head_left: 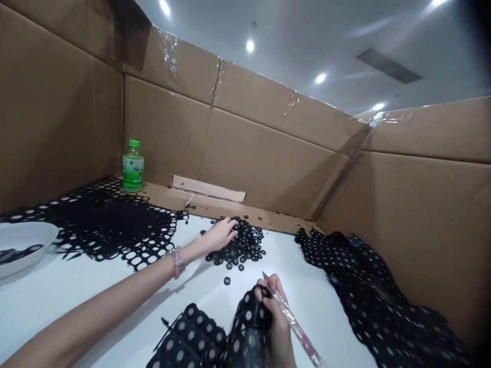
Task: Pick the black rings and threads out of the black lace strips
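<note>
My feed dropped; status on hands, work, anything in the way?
Left hand at black ring pile. Right hand gripping pointed tool and dotted black sheet. Green bottle apart from both hands.

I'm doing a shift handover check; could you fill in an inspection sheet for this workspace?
Surface: white tabletop, with loose discs lying around the pile.
Job's things: disc pile near the back edge; dotted piece and pointed tool in hand; dotted sheet at right; black mesh and bowl with dark pieces at left.
Clutter: green bottle behind the mesh; pale strip by the back wall.
Hands: left at the disc pile; right holding dotted piece and tool.
Cables: nothing seen.
Surroundings: taped cardboard walls; lit ceiling lights.
</note>
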The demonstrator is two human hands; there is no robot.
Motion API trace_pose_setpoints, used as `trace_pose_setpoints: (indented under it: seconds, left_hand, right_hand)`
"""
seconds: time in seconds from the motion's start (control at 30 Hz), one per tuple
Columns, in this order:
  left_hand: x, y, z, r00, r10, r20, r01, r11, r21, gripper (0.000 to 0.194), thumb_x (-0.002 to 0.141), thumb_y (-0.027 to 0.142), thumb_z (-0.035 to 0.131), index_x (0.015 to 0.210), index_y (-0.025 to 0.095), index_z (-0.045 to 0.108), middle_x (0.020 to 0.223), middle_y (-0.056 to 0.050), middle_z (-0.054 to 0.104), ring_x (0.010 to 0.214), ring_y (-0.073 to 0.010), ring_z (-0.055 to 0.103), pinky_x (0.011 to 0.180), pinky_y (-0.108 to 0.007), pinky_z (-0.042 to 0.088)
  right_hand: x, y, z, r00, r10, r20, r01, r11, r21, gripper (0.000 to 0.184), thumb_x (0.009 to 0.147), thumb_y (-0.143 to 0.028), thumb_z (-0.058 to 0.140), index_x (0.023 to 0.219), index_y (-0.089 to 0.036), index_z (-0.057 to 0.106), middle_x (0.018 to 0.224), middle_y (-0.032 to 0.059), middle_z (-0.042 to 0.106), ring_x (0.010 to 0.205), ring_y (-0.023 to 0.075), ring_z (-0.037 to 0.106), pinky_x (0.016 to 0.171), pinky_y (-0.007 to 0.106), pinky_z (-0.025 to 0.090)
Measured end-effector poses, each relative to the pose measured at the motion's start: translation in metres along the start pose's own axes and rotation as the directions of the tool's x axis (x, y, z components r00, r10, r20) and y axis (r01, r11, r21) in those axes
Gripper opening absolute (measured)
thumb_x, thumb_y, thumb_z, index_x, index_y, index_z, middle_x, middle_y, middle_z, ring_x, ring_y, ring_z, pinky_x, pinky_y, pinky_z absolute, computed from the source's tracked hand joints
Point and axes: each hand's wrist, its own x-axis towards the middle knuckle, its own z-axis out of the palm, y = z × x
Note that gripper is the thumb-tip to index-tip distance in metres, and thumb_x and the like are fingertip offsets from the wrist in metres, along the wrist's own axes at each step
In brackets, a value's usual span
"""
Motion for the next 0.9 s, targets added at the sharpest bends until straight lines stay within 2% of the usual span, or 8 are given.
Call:
trace_pose_setpoints:
  seconds: [0.1, 0.2, 0.27, 0.33, 0.47, 0.7, 0.8, 0.9]
  left_hand:
    - [-0.017, 0.027, 0.001, 0.995, 0.091, -0.044, -0.092, 0.996, -0.012, 0.022, 0.086, 0.031, 0.039, 0.082, 0.016, 0.055, 0.086, -0.005, 0.053, 0.082, -0.0177, 0.049, 0.074, -0.029, 0.038]
    - [-0.052, 0.055, -0.004, 0.977, 0.205, 0.057, -0.195, 0.968, -0.156, 0.036, 0.087, 0.033, 0.037, 0.057, 0.016, 0.043, 0.056, 0.003, 0.042, 0.054, -0.0097, 0.04, 0.055, -0.022, 0.031]
    - [-0.073, 0.067, -0.006, 0.964, 0.228, 0.136, -0.188, 0.949, -0.254, 0.038, 0.084, 0.037, 0.044, 0.053, 0.016, 0.037, 0.049, 0.006, 0.034, 0.047, -0.0072, 0.033, 0.05, -0.021, 0.026]
    - [-0.085, 0.072, -0.009, 0.965, 0.192, 0.18, -0.132, 0.944, -0.302, 0.039, 0.082, 0.04, 0.047, 0.054, 0.016, 0.036, 0.049, 0.006, 0.034, 0.047, -0.0064, 0.032, 0.049, -0.02, 0.026]
    - [-0.091, 0.075, -0.016, 0.964, 0.12, 0.239, -0.05, 0.959, -0.28, 0.035, 0.085, 0.041, 0.041, 0.061, 0.016, 0.041, 0.057, 0.004, 0.043, 0.055, -0.0084, 0.038, 0.054, -0.02, 0.029]
    - [-0.093, 0.089, -0.035, 0.928, 0.205, 0.312, -0.147, 0.969, -0.199, 0.029, 0.085, 0.038, 0.04, 0.065, 0.017, 0.042, 0.064, 0.001, 0.05, 0.058, -0.0111, 0.041, 0.055, -0.022, 0.031]
    - [-0.093, 0.091, -0.035, 0.924, 0.2, 0.326, -0.136, 0.969, -0.208, 0.028, 0.086, 0.034, 0.037, 0.065, 0.017, 0.044, 0.065, -0.001, 0.052, 0.057, -0.0116, 0.043, 0.054, -0.022, 0.032]
    - [-0.09, 0.086, -0.028, 0.933, 0.174, 0.314, -0.085, 0.957, -0.279, 0.026, 0.085, 0.029, 0.036, 0.065, 0.017, 0.046, 0.061, 0.0, 0.051, 0.055, -0.011, 0.044, 0.053, -0.021, 0.033]
  right_hand:
    - [0.006, -0.001, 0.004, 0.999, -0.013, -0.041, 0.015, 0.999, 0.048, 0.024, 0.064, -0.022, 0.051, 0.071, -0.024, 0.029, 0.067, -0.0039, 0.04, 0.057, 0.012, 0.039, 0.055, 0.024, 0.036]
    - [0.007, 0.002, 0.008, 0.996, -0.024, -0.088, 0.03, 0.997, 0.066, 0.022, 0.07, -0.025, 0.052, 0.073, -0.024, 0.03, 0.068, -0.0044, 0.037, 0.058, 0.0113, 0.039, 0.059, 0.024, 0.038]
    - [0.006, 0.006, 0.01, 0.994, -0.062, -0.095, 0.06, 0.998, -0.022, 0.025, 0.071, -0.029, 0.057, 0.074, -0.024, 0.034, 0.069, -0.0045, 0.037, 0.061, 0.0114, 0.04, 0.062, 0.023, 0.039]
    - [0.004, 0.009, 0.01, 0.992, -0.1, -0.079, 0.09, 0.99, -0.112, 0.027, 0.07, -0.032, 0.062, 0.076, -0.024, 0.037, 0.07, -0.0047, 0.038, 0.064, 0.0117, 0.042, 0.063, 0.023, 0.04]
    - [-0.001, 0.008, 0.01, 0.995, -0.081, -0.053, 0.07, 0.981, -0.183, 0.027, 0.07, -0.033, 0.064, 0.075, -0.024, 0.039, 0.07, -0.0047, 0.04, 0.064, 0.0124, 0.044, 0.064, 0.024, 0.042]
    - [-0.014, -0.007, 0.008, 0.995, -0.004, -0.1, -0.024, 0.962, -0.272, 0.025, 0.07, -0.033, 0.065, 0.083, -0.025, 0.046, 0.076, -0.0017, 0.047, 0.074, 0.0166, 0.052, 0.072, 0.028, 0.045]
    - [-0.015, -0.007, 0.008, 0.996, -0.04, -0.075, 0.018, 0.962, -0.274, 0.024, 0.072, -0.031, 0.064, 0.082, -0.024, 0.044, 0.075, -0.0027, 0.046, 0.074, 0.0151, 0.051, 0.072, 0.026, 0.044]
    - [-0.013, -0.005, 0.008, 0.988, -0.136, -0.072, 0.113, 0.958, -0.263, 0.025, 0.071, -0.028, 0.065, 0.078, -0.024, 0.041, 0.074, -0.0038, 0.045, 0.069, 0.0131, 0.049, 0.069, 0.024, 0.043]
